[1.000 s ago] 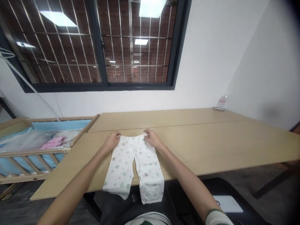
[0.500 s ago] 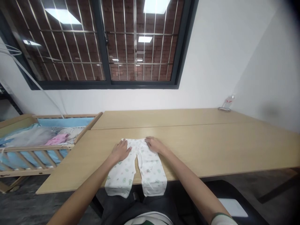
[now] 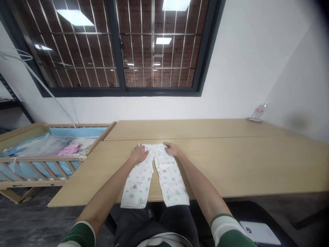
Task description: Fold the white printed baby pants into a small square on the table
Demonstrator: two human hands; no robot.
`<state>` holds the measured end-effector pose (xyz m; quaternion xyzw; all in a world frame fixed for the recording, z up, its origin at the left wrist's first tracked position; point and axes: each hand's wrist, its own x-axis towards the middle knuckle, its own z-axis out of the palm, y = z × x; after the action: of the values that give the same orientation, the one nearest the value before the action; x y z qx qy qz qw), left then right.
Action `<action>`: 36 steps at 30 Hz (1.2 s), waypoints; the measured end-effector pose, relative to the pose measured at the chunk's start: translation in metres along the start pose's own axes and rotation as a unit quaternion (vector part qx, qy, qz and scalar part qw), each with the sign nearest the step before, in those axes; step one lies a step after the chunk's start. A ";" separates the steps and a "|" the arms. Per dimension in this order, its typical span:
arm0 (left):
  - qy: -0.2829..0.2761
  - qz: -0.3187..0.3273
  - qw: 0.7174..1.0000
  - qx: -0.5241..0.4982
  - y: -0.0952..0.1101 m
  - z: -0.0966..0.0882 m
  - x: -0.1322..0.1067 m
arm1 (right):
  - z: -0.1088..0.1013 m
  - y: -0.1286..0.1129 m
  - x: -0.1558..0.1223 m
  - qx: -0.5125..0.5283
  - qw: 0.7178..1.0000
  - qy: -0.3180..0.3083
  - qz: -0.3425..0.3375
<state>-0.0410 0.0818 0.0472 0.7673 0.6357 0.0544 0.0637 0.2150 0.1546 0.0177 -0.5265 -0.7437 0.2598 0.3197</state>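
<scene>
White printed pants [image 3: 167, 169] lie spread on the pale wooden counter [image 3: 231, 164], waistband toward the window [image 3: 159, 91] and both leg ends reaching past the near edge, above the person's dark trousers [image 3: 177, 219]. The left hand [image 3: 139, 153] rests on the upper left of the cloth, its grip loose and laid out, fingers extended. The right hand [image 3: 172, 149] bends over the opposite waist corner; whether its grip pinches the fabric cannot be told. A wooden crib [image 3: 46, 159] holding pink cloth [image 3: 69, 149] stands beside the counter's left end.
</scene>
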 end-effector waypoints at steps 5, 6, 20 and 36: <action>0.007 0.102 0.995 -0.017 0.062 -0.013 -0.046 | -0.006 -0.002 0.008 0.071 0.993 0.040 0.089; 0.004 0.132 0.991 -0.022 0.078 -0.014 -0.061 | -0.007 -0.003 0.008 0.081 0.991 0.041 0.102; -0.024 0.283 0.959 -0.005 0.171 0.028 -0.152 | -0.017 -0.021 -0.003 0.123 0.983 0.034 0.135; -0.029 0.277 0.960 0.009 0.181 0.026 -0.155 | -0.010 -0.009 0.006 0.087 0.986 0.051 0.136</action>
<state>0.1103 -0.1043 0.0511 0.9152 0.3967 0.0415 0.0575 0.2156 0.1577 0.0319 -0.6057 -0.6224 0.3369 0.3636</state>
